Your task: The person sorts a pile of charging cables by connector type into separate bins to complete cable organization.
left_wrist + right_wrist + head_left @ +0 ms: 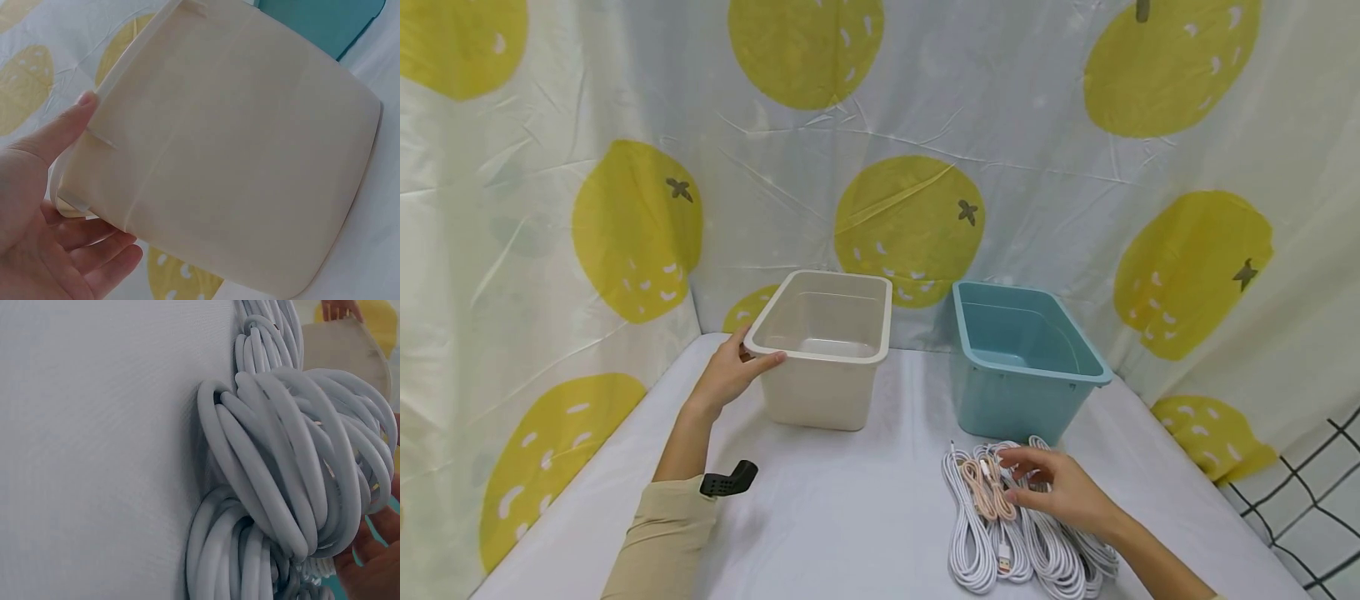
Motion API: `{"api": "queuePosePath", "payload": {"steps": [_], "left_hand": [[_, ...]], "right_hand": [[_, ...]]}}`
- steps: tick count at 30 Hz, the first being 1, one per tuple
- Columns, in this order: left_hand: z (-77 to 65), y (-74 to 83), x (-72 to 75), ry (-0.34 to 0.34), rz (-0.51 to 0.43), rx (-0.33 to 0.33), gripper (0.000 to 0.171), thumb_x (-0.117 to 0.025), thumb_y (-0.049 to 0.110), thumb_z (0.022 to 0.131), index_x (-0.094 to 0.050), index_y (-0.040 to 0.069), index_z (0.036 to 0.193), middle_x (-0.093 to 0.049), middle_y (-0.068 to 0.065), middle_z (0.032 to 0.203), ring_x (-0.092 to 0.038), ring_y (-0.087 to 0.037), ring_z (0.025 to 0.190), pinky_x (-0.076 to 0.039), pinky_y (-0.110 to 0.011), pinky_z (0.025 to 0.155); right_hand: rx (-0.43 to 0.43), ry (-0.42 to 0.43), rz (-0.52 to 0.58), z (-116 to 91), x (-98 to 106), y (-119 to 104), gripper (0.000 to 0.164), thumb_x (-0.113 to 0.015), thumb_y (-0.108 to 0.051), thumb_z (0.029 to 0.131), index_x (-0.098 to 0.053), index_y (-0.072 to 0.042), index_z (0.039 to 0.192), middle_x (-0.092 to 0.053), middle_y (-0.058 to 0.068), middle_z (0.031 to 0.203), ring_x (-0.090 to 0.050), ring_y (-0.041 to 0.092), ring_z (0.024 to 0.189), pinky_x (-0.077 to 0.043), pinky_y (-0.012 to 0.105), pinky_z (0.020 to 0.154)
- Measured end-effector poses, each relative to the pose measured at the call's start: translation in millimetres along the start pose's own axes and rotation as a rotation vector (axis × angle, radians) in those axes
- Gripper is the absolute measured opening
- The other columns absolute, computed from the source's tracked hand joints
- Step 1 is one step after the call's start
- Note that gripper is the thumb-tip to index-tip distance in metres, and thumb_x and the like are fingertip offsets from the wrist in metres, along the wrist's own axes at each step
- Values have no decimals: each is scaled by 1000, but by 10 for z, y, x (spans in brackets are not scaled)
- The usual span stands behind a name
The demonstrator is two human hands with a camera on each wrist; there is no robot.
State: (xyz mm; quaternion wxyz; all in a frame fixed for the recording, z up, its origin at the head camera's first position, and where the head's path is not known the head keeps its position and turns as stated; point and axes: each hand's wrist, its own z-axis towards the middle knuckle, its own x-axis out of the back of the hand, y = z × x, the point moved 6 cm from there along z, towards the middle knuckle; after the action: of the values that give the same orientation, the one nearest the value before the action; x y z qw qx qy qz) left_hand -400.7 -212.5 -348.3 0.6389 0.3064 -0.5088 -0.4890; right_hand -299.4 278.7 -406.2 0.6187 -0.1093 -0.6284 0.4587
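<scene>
My left hand (pixel 727 373) holds the front left corner of a beige plastic bin (pixel 820 392), the thumb along the front rim and the fingers round the left side. In the left wrist view the thumb tip lies on the rim of the beige bin (pixel 237 150). My right hand (pixel 1067 493) hovers over coiled cables, thumb and fingers parted, nothing gripped. Under it lie several white cable coils (pixel 972 557) and a small peach-coloured cable coil (pixel 977 487). A USB plug (pixel 1003 557) shows among them. White coils (pixel 281 462) fill the middle of the right wrist view, beside the fingers.
A teal bin (pixel 1011 404) stands behind the cables, right of the beige one. All rest on a white-covered table (pixel 835 517). A curtain (pixel 760 192) with yellow fruit prints encloses the back and sides. Black wire mesh (pixel 1296 492) shows at the right edge.
</scene>
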Motion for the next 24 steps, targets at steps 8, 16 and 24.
{"api": "queuePosePath", "payload": {"steps": [8, 16, 24], "left_hand": [[2, -17, 4, 3, 11, 7, 88, -79, 42, 93, -33, 7, 160, -52, -20, 147, -50, -36, 133, -37, -61, 112], [-2, -16, 12, 3, 23, 19, 91, -79, 44, 93, -31, 8, 161, -49, -23, 150, -48, -37, 135, -36, -63, 112], [2, -11, 9, 4, 24, 13, 90, -79, 43, 93, -32, 8, 160, -51, -21, 148, -49, -37, 134, -36, -63, 112]], "right_hand": [[19, 20, -162, 5, -21, 43, 62, -88, -32, 84, -66, -1, 133, -67, 5, 116, -61, 15, 95, -56, 30, 78], [46, -9, -275, 15, -64, 69, 76, -91, -40, 78, -64, -1, 137, -63, -1, 106, -54, 10, 86, -50, 28, 70], [23, -38, -421, 46, -134, 33, 97, -89, -61, 71, -62, 0, 140, -63, 17, 133, -62, 34, 115, -53, 56, 95]]}}
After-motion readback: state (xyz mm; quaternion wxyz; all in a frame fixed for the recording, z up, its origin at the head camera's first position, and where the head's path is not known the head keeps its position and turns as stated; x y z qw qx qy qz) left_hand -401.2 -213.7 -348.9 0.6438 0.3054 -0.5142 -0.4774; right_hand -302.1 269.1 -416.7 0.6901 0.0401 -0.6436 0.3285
